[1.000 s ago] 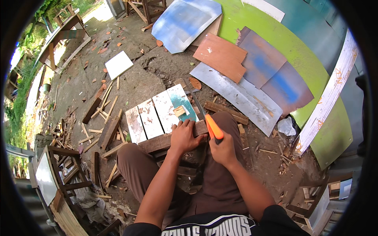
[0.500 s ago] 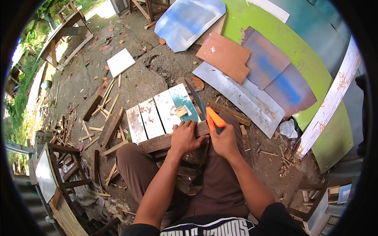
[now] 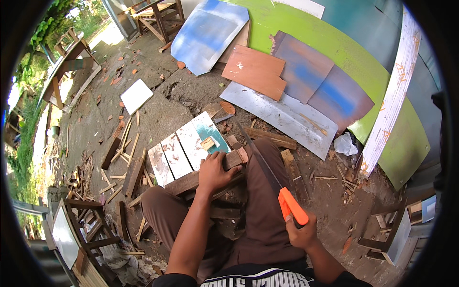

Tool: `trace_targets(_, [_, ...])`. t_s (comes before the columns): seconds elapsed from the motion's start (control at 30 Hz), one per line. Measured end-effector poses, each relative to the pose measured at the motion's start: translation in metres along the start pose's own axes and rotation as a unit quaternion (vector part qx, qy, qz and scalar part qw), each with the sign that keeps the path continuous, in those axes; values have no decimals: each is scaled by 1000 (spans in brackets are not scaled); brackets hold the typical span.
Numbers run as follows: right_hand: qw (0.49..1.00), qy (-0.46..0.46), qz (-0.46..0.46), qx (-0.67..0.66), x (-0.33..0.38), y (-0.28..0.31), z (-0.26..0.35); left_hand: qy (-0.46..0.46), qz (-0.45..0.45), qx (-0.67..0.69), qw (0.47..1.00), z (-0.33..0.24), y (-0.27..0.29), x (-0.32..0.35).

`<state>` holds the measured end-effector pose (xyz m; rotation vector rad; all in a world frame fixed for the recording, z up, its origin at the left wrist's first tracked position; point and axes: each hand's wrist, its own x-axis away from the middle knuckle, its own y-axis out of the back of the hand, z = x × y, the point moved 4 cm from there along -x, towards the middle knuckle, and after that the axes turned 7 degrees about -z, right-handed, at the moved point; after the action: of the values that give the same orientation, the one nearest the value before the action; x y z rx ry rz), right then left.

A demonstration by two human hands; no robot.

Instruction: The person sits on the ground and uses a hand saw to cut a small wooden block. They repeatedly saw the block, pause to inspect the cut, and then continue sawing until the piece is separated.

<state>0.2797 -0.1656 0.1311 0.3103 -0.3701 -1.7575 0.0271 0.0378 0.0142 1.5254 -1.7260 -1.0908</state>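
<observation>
My right hand (image 3: 302, 231) grips the orange handle of a handsaw (image 3: 291, 206). The saw's long dark blade slants up and left over my right thigh, apart from the wood. My left hand (image 3: 214, 172) is closed over a thick brown wooden beam (image 3: 184, 182) along the near side of a low slatted bench top (image 3: 178, 149) between my knees. At the beam's right end, a paler, pinkish wood face shows. The slats are worn white, the rightmost partly teal. A small wood block (image 3: 207, 143) lies on the teal slat.
Wood offcuts (image 3: 135, 171) litter the ground at left. Painted panels (image 3: 209, 36) and a brown board (image 3: 254, 71) lie ahead and right. A white square board (image 3: 136, 96) lies beyond the bench. Wooden frames (image 3: 88, 225) stand at lower left and a chair (image 3: 155, 21) far back.
My right hand has drawn the saw back toward me and down to the right, away from the beam's end. The beam's pale end face now shows. My left hand stays on the beam.
</observation>
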Motion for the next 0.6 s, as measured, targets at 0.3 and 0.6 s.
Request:
trace_targets(0.3, [996, 70, 48, -25, 12, -12, 9, 9, 12, 9, 1000, -6, 6, -2])
trace_targets(0.6, [988, 72, 136, 30, 53, -2, 13, -13, -17, -35, 999, -3, 4, 4])
